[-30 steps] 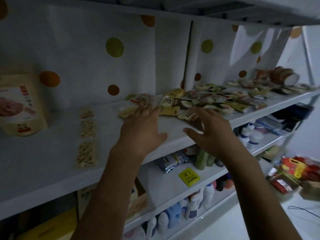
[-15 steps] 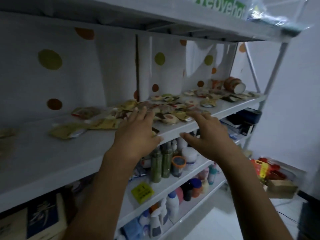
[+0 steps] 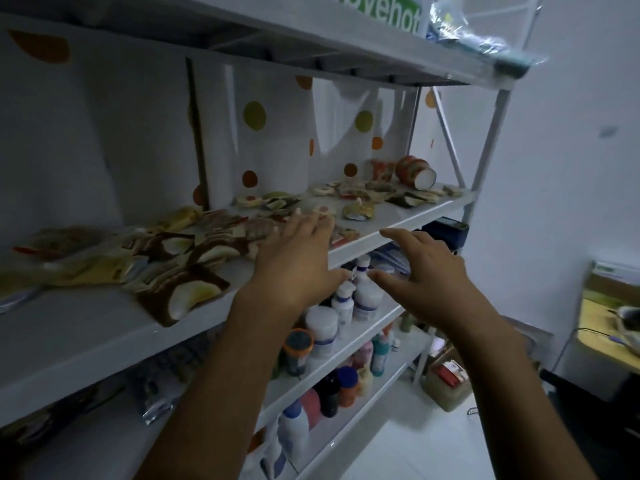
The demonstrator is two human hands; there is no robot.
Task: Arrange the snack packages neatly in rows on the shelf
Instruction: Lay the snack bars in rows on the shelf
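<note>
Head view looks along the shelf [image 3: 401, 216], where the snack packages [image 3: 180, 251] lie in a loose, overlapping litter rather than in rows. They run from yellow packets [image 3: 86, 268] near the left end, through a thick heap in the middle, to a thinner scatter [image 3: 381, 192] towards the right end, beside a tipped round canister [image 3: 415, 171] at the back right corner. One brown packet [image 3: 187, 296] with a pale crescent print sits right at the front edge, partly overhanging it.

The left hand [image 3: 298, 261] reaches over the front edge into the middle of the shelf. Its fingers [image 3: 311, 220] are spread and nearly straight, with the tips at the right margin of the heap. Whether they press the packets or only hover above them cannot be told. The right hand [image 3: 429, 271] hangs just in front of the front edge, with its fingers [image 3: 398, 237] spread, slightly bent and holding nothing.

By my judgement the sorting has barely begun: no row shows anywhere in this stretch, and the step in hand is the approach to the pile. The next move probably calls for both hands to settle on the heap and draw the packets apart. They can then be laid flat, one beside the other, squared to the front edge. The overhanging brown packet needs care, since a careless sweep could tip it onto the bottles [image 3: 349, 306] on the shelf below.
</note>
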